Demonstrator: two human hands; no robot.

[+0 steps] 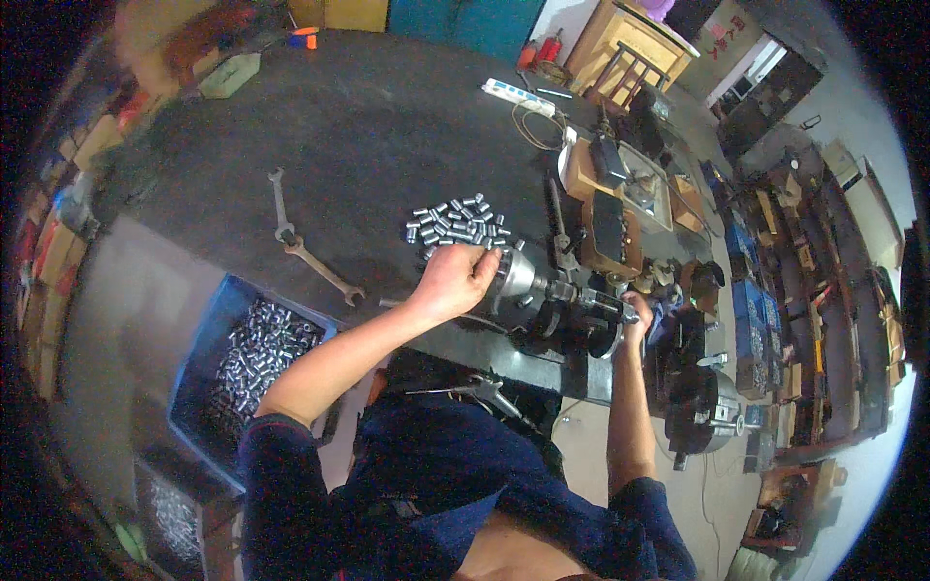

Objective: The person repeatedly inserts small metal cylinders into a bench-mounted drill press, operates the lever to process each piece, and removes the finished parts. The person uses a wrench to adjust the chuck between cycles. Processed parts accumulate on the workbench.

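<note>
My left hand [453,280] is closed at the front of a round metal chuck [518,273], fingers pinched together; whatever lies between them is hidden. The chuck belongs to a small bench machine [581,305] at the near edge of the dark table. At the machine's right end, my right hand [636,317] is closed around a handle, mostly covered by the fingers. Just beyond my left hand lies a loose pile of short shiny metal cylinders [457,223].
Two open-end wrenches [281,208] [325,271] lie left on the table [387,126]. A blue crate [203,358] of metal pieces stands at near left. Right of the pile are a long tool [559,218], a cardboard box [610,261] and a power strip [518,97]. Shelves [823,290] line the right.
</note>
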